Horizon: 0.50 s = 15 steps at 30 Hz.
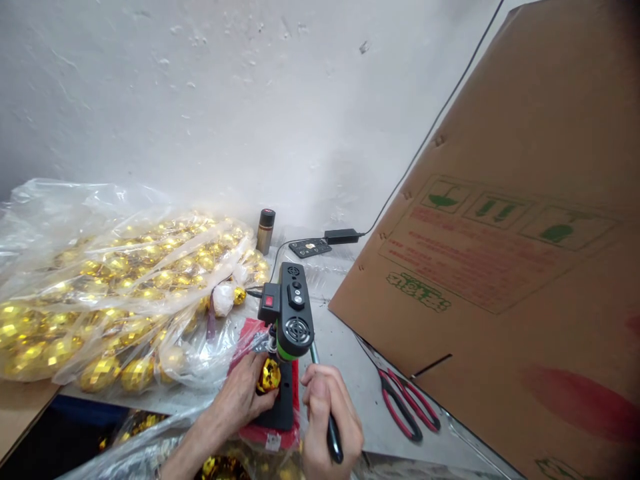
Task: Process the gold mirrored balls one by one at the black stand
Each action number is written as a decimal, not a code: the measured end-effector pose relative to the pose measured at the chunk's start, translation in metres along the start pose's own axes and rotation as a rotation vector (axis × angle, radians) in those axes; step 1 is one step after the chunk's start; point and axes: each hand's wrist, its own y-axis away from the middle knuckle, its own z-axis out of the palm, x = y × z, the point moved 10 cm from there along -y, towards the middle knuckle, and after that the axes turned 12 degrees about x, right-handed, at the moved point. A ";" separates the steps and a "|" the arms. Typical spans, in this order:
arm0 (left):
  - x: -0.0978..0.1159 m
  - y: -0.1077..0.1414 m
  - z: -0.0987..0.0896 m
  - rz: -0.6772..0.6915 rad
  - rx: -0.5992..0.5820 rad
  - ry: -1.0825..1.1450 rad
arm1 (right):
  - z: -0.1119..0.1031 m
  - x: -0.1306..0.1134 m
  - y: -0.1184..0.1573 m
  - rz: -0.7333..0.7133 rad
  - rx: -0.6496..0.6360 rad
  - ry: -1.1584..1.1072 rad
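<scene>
A gold faceted ball (269,375) is gripped between the fingers and thumb of my left hand (240,393), under the head of a small black bench drill press (296,313). The ball's lower part is close above the black base (275,417), which rests on a red cloth or mat (295,433). At the machine's right, my right hand (330,420) is wrapped round its lever (335,440), a metal rod with a black grip. Whatever tip meets the ball is mostly hidden by the head and my fingers.
Clear plastic bags (115,267) full of gold balls fill the left. Scissors (407,403) with red and black handles lie right, beside a large cardboard box (500,253). A bottle (265,231), power adapter (343,236) and dark patterned case (310,247) stand along the wall.
</scene>
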 end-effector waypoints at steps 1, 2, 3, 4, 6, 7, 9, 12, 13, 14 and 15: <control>-0.002 -0.001 -0.001 -0.010 0.000 0.022 | 0.000 0.000 0.000 -0.004 -0.005 -0.001; -0.005 -0.001 -0.002 -0.023 0.003 0.051 | 0.001 -0.001 0.000 -0.010 -0.009 -0.001; -0.009 -0.001 -0.004 -0.035 0.008 0.083 | 0.001 -0.001 0.000 -0.013 -0.012 0.000; -0.012 0.000 -0.006 -0.044 0.010 0.114 | 0.001 -0.001 0.001 -0.010 -0.012 0.003; -0.020 0.001 -0.009 -0.064 -0.022 0.179 | 0.000 -0.001 0.001 -0.002 -0.005 0.004; -0.025 0.001 -0.010 -0.085 -0.057 0.218 | -0.001 0.000 0.001 0.002 0.000 0.003; -0.034 0.001 -0.011 -0.151 -0.147 0.312 | -0.001 0.000 0.001 0.010 0.005 -0.005; -0.040 -0.001 -0.013 -0.217 -0.241 0.417 | -0.001 0.000 0.001 0.019 0.004 -0.022; -0.039 -0.002 -0.014 -0.215 -0.250 0.417 | -0.001 0.000 0.001 0.027 0.002 -0.026; -0.036 -0.004 -0.015 -0.203 -0.249 0.397 | -0.001 0.001 0.001 0.035 0.004 -0.028; -0.032 -0.004 -0.017 -0.183 -0.241 0.361 | -0.001 0.001 0.000 0.044 0.006 -0.029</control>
